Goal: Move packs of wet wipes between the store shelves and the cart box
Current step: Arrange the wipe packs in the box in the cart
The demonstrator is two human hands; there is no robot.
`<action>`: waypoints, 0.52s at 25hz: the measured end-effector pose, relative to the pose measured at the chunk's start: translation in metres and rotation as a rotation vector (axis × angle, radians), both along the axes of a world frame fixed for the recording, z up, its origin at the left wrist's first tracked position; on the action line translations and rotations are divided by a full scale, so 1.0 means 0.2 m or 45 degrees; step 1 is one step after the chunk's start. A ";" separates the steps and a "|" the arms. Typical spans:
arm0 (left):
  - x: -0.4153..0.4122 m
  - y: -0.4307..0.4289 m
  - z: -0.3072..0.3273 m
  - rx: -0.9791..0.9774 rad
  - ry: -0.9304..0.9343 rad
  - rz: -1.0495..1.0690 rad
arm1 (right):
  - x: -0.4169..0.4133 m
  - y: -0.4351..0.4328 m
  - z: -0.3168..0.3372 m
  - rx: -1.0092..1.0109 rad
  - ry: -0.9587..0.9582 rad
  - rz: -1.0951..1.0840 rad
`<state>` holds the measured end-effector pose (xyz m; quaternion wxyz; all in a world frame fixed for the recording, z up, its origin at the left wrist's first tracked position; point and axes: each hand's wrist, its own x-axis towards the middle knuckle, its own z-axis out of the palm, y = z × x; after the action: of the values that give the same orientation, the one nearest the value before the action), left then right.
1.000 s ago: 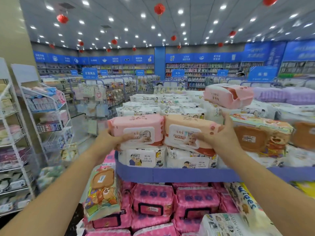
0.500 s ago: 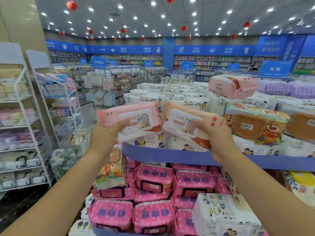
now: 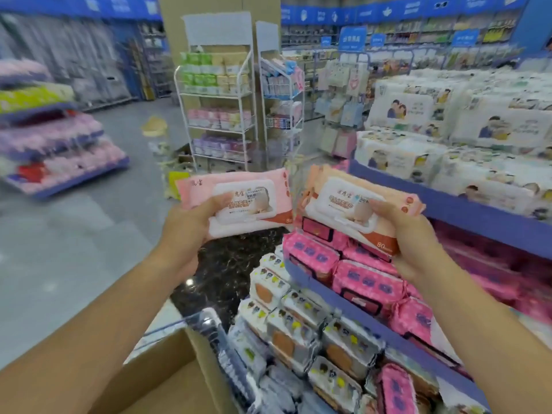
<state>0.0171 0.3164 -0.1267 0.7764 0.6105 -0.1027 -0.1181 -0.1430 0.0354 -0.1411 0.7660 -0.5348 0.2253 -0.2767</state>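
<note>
My left hand (image 3: 191, 225) grips a pink pack of wet wipes (image 3: 239, 198) with a white flip lid, held in the air over the aisle floor. My right hand (image 3: 409, 234) grips a peach-orange pack of wet wipes (image 3: 352, 204) beside it, above the lower shelf. The two packs are a little apart. Below, at the bottom left, the open brown cardboard cart box (image 3: 167, 369) shows an inner wall and rim. To the right stand the blue-edged store shelves (image 3: 466, 210) stacked with white and pink packs.
Bright pink packs (image 3: 367, 282) and small white packs (image 3: 298, 321) fill the lower shelf tiers. White wire racks (image 3: 218, 109) of goods stand in the aisle ahead. Another display (image 3: 53, 138) is at the left. Grey floor lies between, with a dark marble strip (image 3: 227, 264).
Both packs have come off the top shelf and down toward me. My view has swung left and down, so the aisle and the cardboard box now show.
</note>
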 end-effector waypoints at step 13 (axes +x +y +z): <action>-0.15 1.72 -0.93 0.321 0.554 0.633 | 0.57 1.39 -0.83 -0.079 0.567 0.523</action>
<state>-0.0135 0.6603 -0.3133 0.7036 0.6685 0.2321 -0.0645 -0.0298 0.3143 -0.3064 0.7210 -0.6397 0.2663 0.0012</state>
